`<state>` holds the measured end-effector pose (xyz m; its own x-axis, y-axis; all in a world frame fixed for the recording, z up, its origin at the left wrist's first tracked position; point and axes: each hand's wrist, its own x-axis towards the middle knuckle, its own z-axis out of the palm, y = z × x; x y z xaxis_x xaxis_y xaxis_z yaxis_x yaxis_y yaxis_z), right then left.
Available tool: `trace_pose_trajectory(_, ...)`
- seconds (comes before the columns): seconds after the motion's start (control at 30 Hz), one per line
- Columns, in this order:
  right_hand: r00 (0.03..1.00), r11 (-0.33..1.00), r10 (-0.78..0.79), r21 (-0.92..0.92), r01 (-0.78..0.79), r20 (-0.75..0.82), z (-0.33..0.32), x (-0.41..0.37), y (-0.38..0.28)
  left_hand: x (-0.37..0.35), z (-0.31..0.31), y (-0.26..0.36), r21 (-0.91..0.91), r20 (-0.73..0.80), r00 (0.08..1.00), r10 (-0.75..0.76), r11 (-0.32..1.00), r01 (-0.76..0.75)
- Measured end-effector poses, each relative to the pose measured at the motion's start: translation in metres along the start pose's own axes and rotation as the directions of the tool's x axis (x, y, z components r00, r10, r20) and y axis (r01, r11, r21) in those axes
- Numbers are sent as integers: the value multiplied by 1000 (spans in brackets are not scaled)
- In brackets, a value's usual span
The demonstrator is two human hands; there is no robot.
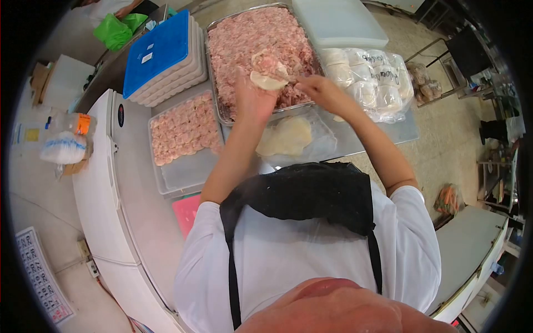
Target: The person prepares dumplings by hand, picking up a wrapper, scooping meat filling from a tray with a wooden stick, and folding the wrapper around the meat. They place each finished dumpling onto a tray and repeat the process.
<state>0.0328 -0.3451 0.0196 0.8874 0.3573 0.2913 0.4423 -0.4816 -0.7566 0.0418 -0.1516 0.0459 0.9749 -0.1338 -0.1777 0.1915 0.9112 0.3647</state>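
Observation:
My left hand holds up a round dough wrapper with a lump of ground meat on it, over the near part of a large metal tray. That tray is heaped with pink ground meat. Beside the wrapper, my right hand is closed round a thin utensil whose tip reaches the meat on the wrapper; its exact kind is too small to tell. Below my hands, a pile of flat dough wrappers lies on clear plastic. A plastic tray to the left holds rows of meat-filled pieces.
A stack of trays with a blue lid stands at the back left. At the right are bagged packs of wrappers and a translucent lidded container. A pink board lies near my left elbow. Another person's arm shows far left.

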Motion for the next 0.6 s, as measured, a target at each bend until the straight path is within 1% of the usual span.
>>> trace_pose_trajectory(0.03, 992, 989, -116, -98, 111, -43, 5, 0, 5, 0, 2, -2, 1, -73, 997, -3, 1000, 3)
trace_pose_trajectory(0.07, 993, 979, -108, -170, 116, 55, -2, -1, 12, 0, 4, -3, 1, -146, 989, -3, 1000, 4)
trace_pose_trajectory(0.1, 986, 966, -31, -250, 72, 164, -16, 2, 6, 2, 6, -3, 1, -215, 977, 0, 1000, 1)
trace_pose_trajectory(0.17, 925, 909, 152, -416, 7, 348, -49, 6, -18, 8, -3, -6, 1, -141, 986, 85, 996, -85)
trace_pose_trajectory(0.2, 935, 873, 140, -485, 39, 327, -61, 5, -29, 10, -12, -7, -3, -107, 986, 128, 992, -129)
trace_pose_trajectory(0.23, 943, 830, 122, -553, 73, 309, -71, 5, -38, 20, -32, -5, -102, 130, 988, 82, 992, -69)
trace_pose_trajectory(0.27, 950, 780, 102, -616, 107, 294, -77, 4, -43, 34, -60, 0, -181, 361, 931, 58, 983, 9)
trace_pose_trajectory(0.33, 977, 811, -44, -564, 156, 208, -68, 5, -43, 27, -51, 4, -200, 386, 918, 91, 980, -13)
trace_pose_trajectory(0.37, 981, 823, -116, -537, 183, 157, -61, 5, -41, 27, -45, 4, -138, 186, 972, 141, 984, -116)
trace_pose_trajectory(0.43, 973, 821, -196, -523, 229, 119, -46, 8, -27, 20, -24, 9, -55, -67, 981, 184, 981, -188)
trace_pose_trajectory(0.47, 967, 817, -235, -518, 252, 100, -41, 11, -21, 18, -20, 12, -53, -117, 979, 166, 983, -173)
trace_pose_trajectory(0.5, 969, 802, -225, -547, 241, 98, -46, 13, -28, 15, -17, 16, -54, -166, 975, 147, 986, -158)
trace_pose_trajectory(0.57, 977, 771, -195, -602, 209, 88, -60, 14, -46, 6, -11, 21, -68, -236, 955, 180, 977, -201)
trace_pose_trajectory(0.6, 969, 777, -225, -582, 240, 100, -56, 15, -47, 4, -11, 23, -75, -269, 944, 190, 973, -218)
